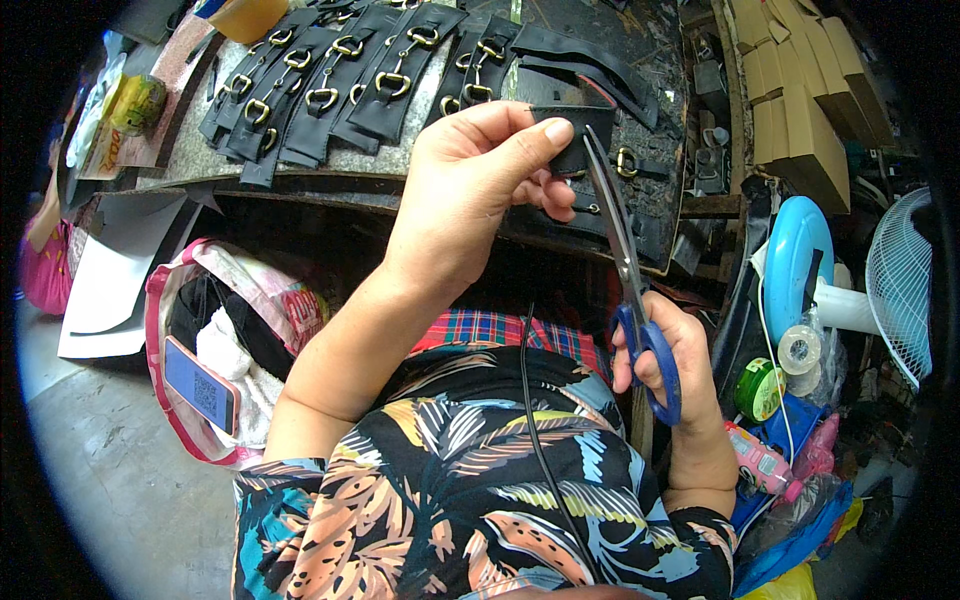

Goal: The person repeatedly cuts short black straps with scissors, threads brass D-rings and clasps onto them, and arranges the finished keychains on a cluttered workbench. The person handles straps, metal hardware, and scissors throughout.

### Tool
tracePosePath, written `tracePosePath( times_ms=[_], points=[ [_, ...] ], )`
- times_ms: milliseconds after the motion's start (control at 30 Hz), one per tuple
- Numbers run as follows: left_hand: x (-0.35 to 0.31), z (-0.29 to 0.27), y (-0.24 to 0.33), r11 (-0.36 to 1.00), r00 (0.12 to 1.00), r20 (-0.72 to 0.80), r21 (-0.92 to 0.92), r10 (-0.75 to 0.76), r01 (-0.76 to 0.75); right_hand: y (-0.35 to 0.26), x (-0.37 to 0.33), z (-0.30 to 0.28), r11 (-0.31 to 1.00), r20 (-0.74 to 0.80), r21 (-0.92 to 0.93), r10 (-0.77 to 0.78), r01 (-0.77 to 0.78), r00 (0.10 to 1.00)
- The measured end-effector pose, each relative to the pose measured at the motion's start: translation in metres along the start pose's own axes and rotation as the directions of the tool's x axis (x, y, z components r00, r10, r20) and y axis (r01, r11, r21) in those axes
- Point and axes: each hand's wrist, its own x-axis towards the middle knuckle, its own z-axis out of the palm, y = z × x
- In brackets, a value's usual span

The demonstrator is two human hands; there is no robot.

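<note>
Patterned shirt (440, 490): one, black with leaf motifs; one black cable (537, 430) runs down its front.
Right hand (684, 340): one, forearm rising from below, wrist bent inward; fingers curled through the handle loops, gripping the scissors.
Scissors (628, 268): one pair, two blue loops, blades nearly together and angled up and leftward, tips at the black piece.
Left hand (468, 185): one, forearm slanting up and rightward, thumb uppermost; thumb and fingers pinched together on the black piece, the other fingers bent beneath.
Black piece (572, 156): one, between left thumb and scissor tips, held above the front of the workbench (190, 155).
Bag (155, 320): one, pink-edged, at left; one phone (200, 385) lies on its contents.
Side items, right: one tape roll (798, 350), one green round container (760, 390), one pink bottle (765, 460), one blue-and-white fan (800, 250).
Black straps (375, 115): at least five, overlapping, with gold-toned fittings; exact count hidden.
Cardboard boxes (810, 150): several, stacked at far right; number unclear.
</note>
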Motion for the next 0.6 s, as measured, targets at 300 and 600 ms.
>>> tracePosePath(
  times_ms=[300,600],
  points=[
    [-0.003,0.004,-0.002,0.998,0.999,-0.006,0.028,0.052,-0.052,0.01,0.0,-0.005,0.996,0.049,0.051,-0.076,0.074,0.996],
    [-0.002,0.001,-0.005,0.988,1.0,0.017,-0.155,-0.006,0.008,0.021,0.004,-0.009,0.999,-0.006,-0.003,-0.032,0.032,0.999]
  ],
)
